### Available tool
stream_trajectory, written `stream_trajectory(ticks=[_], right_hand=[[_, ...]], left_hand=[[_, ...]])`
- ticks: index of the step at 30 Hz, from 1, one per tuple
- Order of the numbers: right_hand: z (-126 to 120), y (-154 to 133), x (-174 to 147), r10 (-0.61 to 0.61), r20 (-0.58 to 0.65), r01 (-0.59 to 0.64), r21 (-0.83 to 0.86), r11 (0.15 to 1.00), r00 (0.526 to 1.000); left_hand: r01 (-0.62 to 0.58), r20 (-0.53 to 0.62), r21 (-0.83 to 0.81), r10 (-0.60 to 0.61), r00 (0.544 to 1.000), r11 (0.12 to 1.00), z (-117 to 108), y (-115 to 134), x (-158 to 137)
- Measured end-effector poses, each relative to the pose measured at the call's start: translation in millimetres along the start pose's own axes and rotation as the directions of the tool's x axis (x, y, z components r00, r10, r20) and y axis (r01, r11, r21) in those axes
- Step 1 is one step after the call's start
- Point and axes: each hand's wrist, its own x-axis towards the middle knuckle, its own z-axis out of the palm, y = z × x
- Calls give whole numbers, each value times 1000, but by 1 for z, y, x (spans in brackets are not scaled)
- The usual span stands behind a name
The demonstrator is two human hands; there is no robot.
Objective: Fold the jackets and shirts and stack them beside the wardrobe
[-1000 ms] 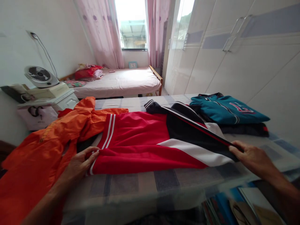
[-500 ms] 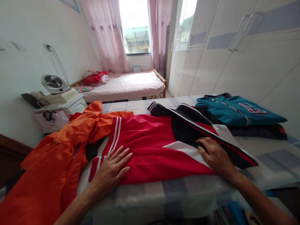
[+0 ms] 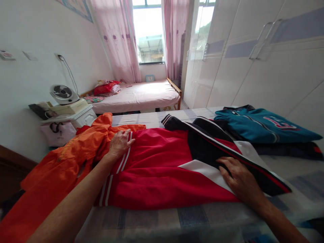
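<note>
Red jacket (image 3: 157,184) is centre of my feed, flat-ish on a checked cloth (image 3: 167,219), striped hem (image 3: 124,163) to my L, black sleeve (image 3: 274,185) slanting off to the R. L hand (image 3: 119,144) is up at the far end of the hem, fingertips on the stripes, thumb a bit out; can't tell if that grip has fabric pinched. R hand (image 3: 239,177) rests on the black & white panels, fingers half curled w/ a gap to the thumb, no fabric bunched in that grip afaict.

Handling: I'd call it light & soft, prob a bit slick, nothing fragile; it'll sag & wrinkle rather than hold a shape. Best holds imo: hem corners on the L, shoulder/sleeve end on the R, one grip each.

Edges now: near side of the jacket lies close to the cloth's front drop, only a strip of checks btwn, so slack could slip over. L side's tight: orange jacket (image 3: 76,145) is right up against the hem, under my L forearm. Far R, teal top (image 3: 253,123) sits on a dark garment (image 3: 286,149), near the sleeve. Most room: cloth R of the sleeve, plus a band behind the jacket. Beyond that: pink bed (image 3: 146,96), wardrobe (image 3: 253,77) along the R.
</note>
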Motion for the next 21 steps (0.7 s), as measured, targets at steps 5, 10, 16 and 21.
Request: stream_trajectory(ticks=[5,10,16,21], right_hand=[[2,2,-1,5,4,-5,14,1000,1000],[3,2,-1,13,5,-13,24,1000,1000],[4,2,0,26,4,-26,25,999,1000],[2,-1,0,31,2,-32,34,999,1000]], left_hand=[[59,-34,33,-58,998,998,-3,-3,3],[82,-134,63,-73,988,995,-9,-15,9],[-44,-147,113,61,987,993,-15,-1,9],[-478,-54,33,479,876,878,-2,29,-9]])
